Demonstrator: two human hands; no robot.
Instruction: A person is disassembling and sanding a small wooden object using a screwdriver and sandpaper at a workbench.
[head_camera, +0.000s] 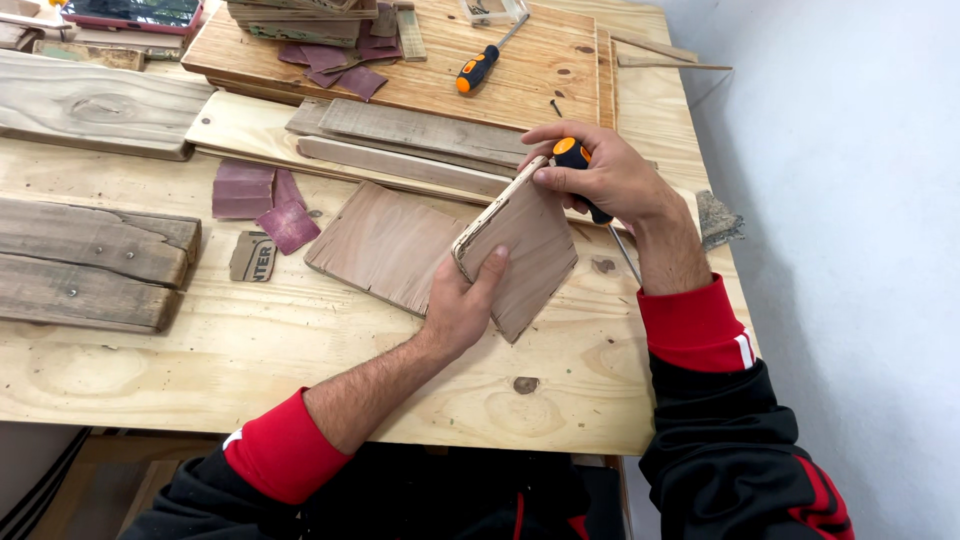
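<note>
My left hand (462, 305) grips a small reddish plywood panel (530, 255) from below, thumb on its face, and holds it tilted up on edge. A second, similar panel (380, 245) lies flat on the bench right beside it, partly under my hand. My right hand (600, 180) is closed around a screwdriver (575, 155) with an orange and black handle. Its thin metal shaft (626, 253) points down past my wrist. The fingers of that hand also rest on the top corner of the tilted panel.
The plywood workbench (250, 350) carries weathered planks (85, 265) at the left, long slats (420, 135) behind the panels, and sandpaper scraps (262, 200). A second orange screwdriver (480, 68) lies on a board at the back. A white wall (850, 200) borders the right.
</note>
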